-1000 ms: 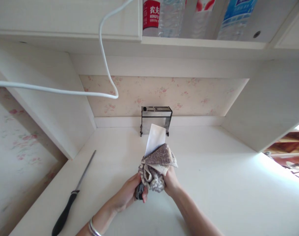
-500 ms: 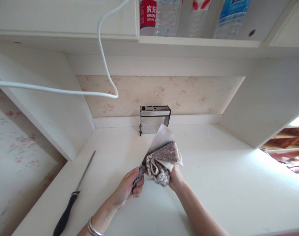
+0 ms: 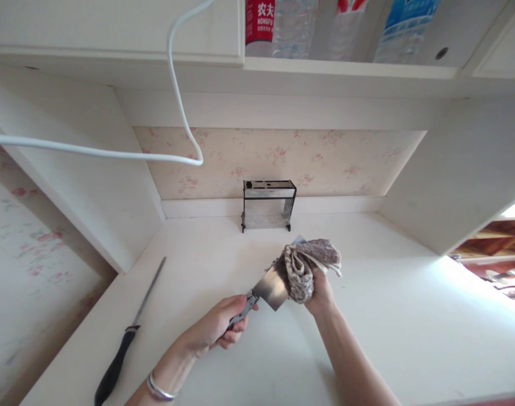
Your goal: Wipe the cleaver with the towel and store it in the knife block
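My left hand (image 3: 217, 330) is closed round the handle of a cleaver (image 3: 271, 287), whose broad steel blade points up and to the right above the white counter (image 3: 388, 338). My right hand (image 3: 320, 293) grips a bunched brown and cream cloth (image 3: 306, 268) pressed over the far part of the blade. The blade's tip pokes out just above the cloth.
A steel knife holder (image 3: 268, 205) stands at the back wall. A sharpening steel with a black handle (image 3: 126, 344) lies on the counter at the left. A white cable (image 3: 176, 101) hangs overhead. Several water bottles (image 3: 291, 28) sit on the upper shelf.
The cleaver has tilted from nearly upright to slanting right. The cloth has slid along the blade toward its tip, baring the part near the handle. Both hands have moved apart.
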`<state>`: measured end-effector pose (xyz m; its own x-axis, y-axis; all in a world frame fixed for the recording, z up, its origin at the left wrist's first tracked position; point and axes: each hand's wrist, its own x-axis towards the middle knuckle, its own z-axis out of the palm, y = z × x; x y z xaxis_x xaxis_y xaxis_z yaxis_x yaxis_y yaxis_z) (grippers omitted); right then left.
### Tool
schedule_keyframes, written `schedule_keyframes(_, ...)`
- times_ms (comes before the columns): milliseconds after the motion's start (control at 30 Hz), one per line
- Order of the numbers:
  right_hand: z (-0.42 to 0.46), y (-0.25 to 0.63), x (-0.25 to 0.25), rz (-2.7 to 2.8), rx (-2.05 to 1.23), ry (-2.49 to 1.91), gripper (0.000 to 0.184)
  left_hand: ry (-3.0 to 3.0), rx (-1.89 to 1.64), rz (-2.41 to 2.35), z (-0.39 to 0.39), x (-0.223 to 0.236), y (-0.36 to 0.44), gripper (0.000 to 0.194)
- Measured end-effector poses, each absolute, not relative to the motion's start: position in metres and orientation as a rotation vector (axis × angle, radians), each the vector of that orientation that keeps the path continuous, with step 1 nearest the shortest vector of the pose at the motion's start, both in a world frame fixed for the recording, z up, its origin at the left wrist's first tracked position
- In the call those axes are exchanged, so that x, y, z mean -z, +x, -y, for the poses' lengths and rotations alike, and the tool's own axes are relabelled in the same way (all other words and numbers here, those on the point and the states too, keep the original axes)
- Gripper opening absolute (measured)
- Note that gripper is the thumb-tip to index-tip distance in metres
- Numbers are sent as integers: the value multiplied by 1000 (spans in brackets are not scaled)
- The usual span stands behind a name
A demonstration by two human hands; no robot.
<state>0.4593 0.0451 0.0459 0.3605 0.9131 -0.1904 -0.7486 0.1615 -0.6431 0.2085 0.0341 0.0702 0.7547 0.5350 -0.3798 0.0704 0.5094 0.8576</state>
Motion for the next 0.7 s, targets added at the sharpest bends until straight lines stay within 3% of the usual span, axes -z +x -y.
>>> schedule_keyframes(467,-46,480,-49,411,-1340,-521,28,1091,-260,-740,-39,-84,192,45)
schedule_keyframes(700,-49,496,-54,239,-1190,-387,23,1049,-376,-725,-44,-81,183,42)
